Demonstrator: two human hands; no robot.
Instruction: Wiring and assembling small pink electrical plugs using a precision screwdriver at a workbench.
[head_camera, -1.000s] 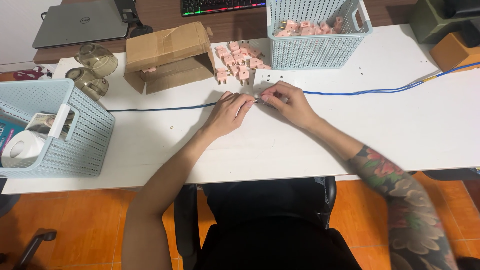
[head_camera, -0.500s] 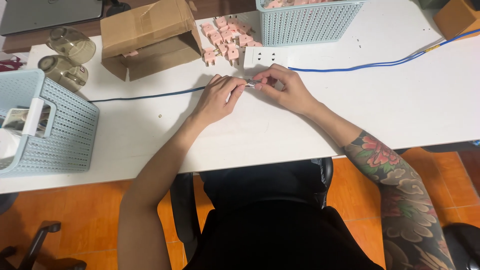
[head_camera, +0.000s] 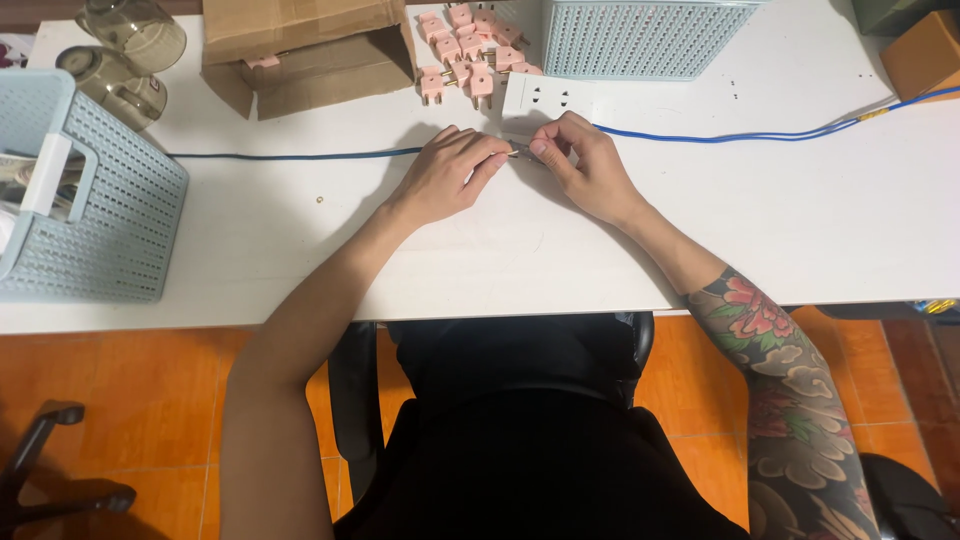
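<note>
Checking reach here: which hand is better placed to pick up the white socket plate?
Right, probably. The right hand lies just below the white rectangular socket plate; the left hand is farther off, and both pinch the thin blue cable.

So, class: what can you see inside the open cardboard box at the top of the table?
Inside the cardboard box, only one small pink piece shows near the left of the opening, like the pink plugs piled beside it. The folded flap and shadow cover the rest.

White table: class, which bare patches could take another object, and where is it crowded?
Free: the white table right of the right hand, below the blue cable; also between left basket and left hand. Crowded: pink plugs, cardboard box.
</note>
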